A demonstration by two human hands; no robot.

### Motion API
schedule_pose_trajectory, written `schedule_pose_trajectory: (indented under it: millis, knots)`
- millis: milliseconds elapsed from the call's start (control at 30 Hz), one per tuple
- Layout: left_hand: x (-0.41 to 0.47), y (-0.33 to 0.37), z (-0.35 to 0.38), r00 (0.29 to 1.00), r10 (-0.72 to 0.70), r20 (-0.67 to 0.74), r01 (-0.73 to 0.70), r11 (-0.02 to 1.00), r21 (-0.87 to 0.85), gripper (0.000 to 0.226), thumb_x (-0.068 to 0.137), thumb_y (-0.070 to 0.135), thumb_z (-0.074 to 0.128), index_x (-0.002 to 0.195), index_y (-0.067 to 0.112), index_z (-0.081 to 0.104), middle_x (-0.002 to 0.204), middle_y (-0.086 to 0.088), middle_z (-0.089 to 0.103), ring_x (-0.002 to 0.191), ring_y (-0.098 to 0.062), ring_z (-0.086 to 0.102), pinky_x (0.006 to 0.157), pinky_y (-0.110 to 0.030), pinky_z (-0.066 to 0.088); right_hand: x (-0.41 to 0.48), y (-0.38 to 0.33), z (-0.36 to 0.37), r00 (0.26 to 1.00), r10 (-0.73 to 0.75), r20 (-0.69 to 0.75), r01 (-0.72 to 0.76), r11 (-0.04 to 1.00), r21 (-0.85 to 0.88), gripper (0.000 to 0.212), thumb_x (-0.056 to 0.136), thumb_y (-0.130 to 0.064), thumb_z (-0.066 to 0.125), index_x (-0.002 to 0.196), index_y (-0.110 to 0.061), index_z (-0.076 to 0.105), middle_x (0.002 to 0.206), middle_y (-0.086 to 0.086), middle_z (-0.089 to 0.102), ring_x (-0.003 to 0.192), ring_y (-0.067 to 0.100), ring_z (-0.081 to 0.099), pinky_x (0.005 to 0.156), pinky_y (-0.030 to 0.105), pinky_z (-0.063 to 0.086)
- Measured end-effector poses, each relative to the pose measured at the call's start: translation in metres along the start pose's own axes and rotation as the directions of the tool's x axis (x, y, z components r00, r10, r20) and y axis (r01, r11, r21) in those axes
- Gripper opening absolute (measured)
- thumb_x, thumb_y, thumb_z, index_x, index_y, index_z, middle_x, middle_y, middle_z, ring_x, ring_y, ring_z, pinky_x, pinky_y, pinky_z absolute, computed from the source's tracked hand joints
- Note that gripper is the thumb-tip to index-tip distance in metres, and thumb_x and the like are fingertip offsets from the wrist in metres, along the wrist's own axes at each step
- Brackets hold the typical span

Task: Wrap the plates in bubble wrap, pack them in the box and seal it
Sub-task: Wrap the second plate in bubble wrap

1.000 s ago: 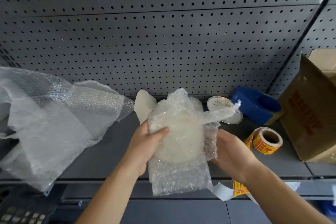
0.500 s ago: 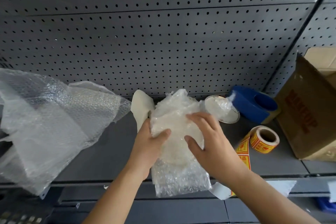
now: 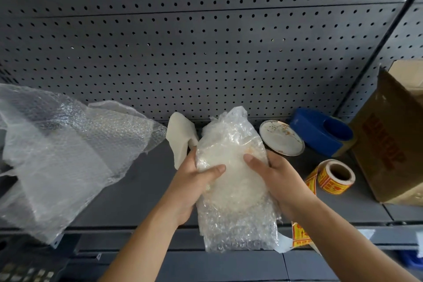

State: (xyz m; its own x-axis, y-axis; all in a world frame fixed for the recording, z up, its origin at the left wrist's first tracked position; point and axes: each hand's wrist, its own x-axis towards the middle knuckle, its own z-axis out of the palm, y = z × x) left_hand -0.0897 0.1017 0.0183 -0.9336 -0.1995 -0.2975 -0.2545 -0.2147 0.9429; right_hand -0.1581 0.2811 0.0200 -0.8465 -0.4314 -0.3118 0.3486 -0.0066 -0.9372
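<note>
Shifting the right hand [image 3: 282,181] off the face of the wrapped plate [image 3: 231,190] onto its right edge, clasping it with the left hand [image 3: 191,186] opposite, with fingers [image 3: 214,170] of both curling round it above the shelf [image 3: 137,190], probably needing loose ends pressed tight before boxing.

Both hands [image 3: 231,181] grip a bubble-wrapped plate [image 3: 231,167] above the shelf [image 3: 137,194]
</note>
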Motion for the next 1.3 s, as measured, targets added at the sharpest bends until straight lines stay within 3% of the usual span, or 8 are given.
schedule_pose_trajectory:
  millis: [167,333,667,800,967,1067,1167,1300]
  knots:
    - [0.004,0.015,-0.008,0.981,-0.139,0.133,0.130,0.989,0.077,0.045,0.086,0.048,0.067,0.125,0.025,0.068,0.118,0.003,0.077,0.112,-0.015,0.072,0.100,-0.041,0.052,0.001,0.005,-0.007,1.000,0.030,-0.003,-0.030,0.998,-0.052,0.022,0.098,-0.024,0.063,0.115,-0.011,0.066,0.106,0.012,0.076,0.099,0.032,0.074,0.094,0.058,0.055]
    - [0.012,0.016,-0.006,0.965,-0.222,0.140,0.213,0.974,0.077,0.050,0.084,0.056,0.065,0.122,0.024,0.070,0.118,0.004,0.077,0.112,-0.013,0.072,0.104,-0.038,0.050,0.002,0.002,-0.007,0.999,0.032,0.019,-0.031,0.997,-0.075,0.021,0.098,-0.018,0.062,0.117,-0.010,0.066,0.105,0.011,0.077,0.097,0.030,0.075,0.092,0.053,0.057]
    - [0.016,-0.008,0.009,0.990,0.000,-0.144,0.022,0.989,0.149,0.045,0.094,0.017,0.072,0.132,0.036,0.062,0.107,0.006,0.078,0.093,-0.010,0.076,0.082,-0.031,0.061,0.016,0.010,-0.013,0.983,0.172,0.060,-0.163,0.977,-0.136,0.021,0.096,-0.020,0.066,0.116,-0.015,0.067,0.103,0.008,0.078,0.096,0.028,0.075,0.092,0.051,0.058]
    - [0.016,-0.009,0.009,0.987,0.132,-0.089,-0.100,0.950,0.295,0.056,0.095,-0.003,0.060,0.096,0.052,0.073,0.100,0.015,0.077,0.085,-0.005,0.073,0.069,-0.019,0.058,0.020,0.012,-0.014,0.975,0.197,0.106,-0.187,0.978,-0.097,0.029,0.096,-0.015,0.065,0.124,-0.023,0.063,0.109,0.007,0.077,0.100,0.027,0.074,0.094,0.050,0.057]
    - [0.017,-0.010,0.007,0.985,0.166,-0.044,-0.136,0.910,0.391,0.051,0.091,-0.012,0.056,0.097,0.035,0.074,0.104,0.029,0.072,0.096,0.009,0.066,0.074,-0.007,0.048,0.027,0.012,-0.013,0.959,0.185,0.217,-0.190,0.982,0.003,0.044,0.095,0.002,0.059,0.129,-0.024,0.064,0.118,0.014,0.073,0.110,0.033,0.070,0.097,0.049,0.054]
    - [0.016,-0.007,0.005,0.992,0.119,-0.045,-0.089,0.903,0.420,0.045,0.091,-0.005,0.059,0.092,0.038,0.072,0.088,0.017,0.072,0.077,0.003,0.064,0.069,-0.012,0.049,0.027,0.014,-0.011,0.968,0.168,0.186,-0.166,0.986,-0.024,0.045,0.093,0.009,0.053,0.121,-0.021,0.070,0.112,0.014,0.075,0.102,0.030,0.073,0.085,0.040,0.059]
    - [0.014,-0.003,-0.002,1.000,-0.021,0.019,0.014,0.950,0.313,0.034,0.088,0.008,0.063,0.097,0.040,0.071,0.085,-0.003,0.066,0.084,-0.019,0.062,0.078,-0.030,0.048,0.027,0.013,-0.011,0.972,0.142,0.189,-0.134,0.989,-0.055,0.047,0.092,0.011,0.049,0.119,-0.019,0.072,0.110,0.015,0.075,0.101,0.031,0.073,0.079,0.038,0.059]
    - [0.010,0.003,-0.007,0.979,-0.103,0.174,0.113,0.992,-0.051,0.039,0.101,0.053,0.053,0.129,0.031,0.068,0.130,0.003,0.071,0.124,-0.014,0.065,0.108,-0.039,0.045,0.029,0.008,-0.014,0.977,0.094,0.190,-0.076,0.992,-0.102,0.044,0.094,0.009,0.049,0.121,-0.018,0.071,0.111,0.014,0.075,0.102,0.031,0.073,0.076,0.034,0.060]
